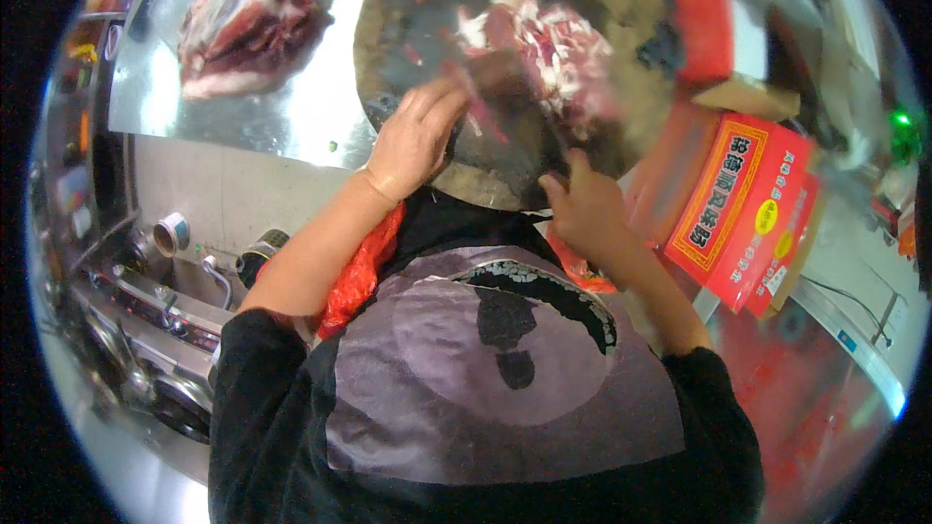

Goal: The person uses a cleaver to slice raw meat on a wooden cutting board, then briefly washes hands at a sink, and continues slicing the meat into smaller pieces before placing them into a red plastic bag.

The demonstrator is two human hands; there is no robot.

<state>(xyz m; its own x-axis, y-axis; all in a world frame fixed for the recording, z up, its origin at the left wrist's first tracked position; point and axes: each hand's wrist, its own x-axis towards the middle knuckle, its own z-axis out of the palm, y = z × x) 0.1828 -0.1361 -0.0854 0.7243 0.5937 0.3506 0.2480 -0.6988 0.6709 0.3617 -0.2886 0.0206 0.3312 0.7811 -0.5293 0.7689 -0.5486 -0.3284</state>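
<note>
A round wooden chopping block (451, 185) stands in front of me. My right hand (588, 207) grips a dark-bladed cleaver (513, 142), which lies over the near part of the block and is motion-blurred. At the block's left side my left hand (416, 135) has its fingers bunched on a thin strip of red meat (466, 80), close beside the blade. Beyond the cleaver is a heap of sliced red and white meat (557, 51). The fingertips and the cutting edge are partly hidden or blurred.
A large raw meat joint (251, 29) rests on the metal tabletop (298, 116), left of the block. To the right are red printed cartons (743, 211). A red plastic bag (360, 276) hangs beneath my left forearm. Gas-stove fittings (167, 313) stand at lower left.
</note>
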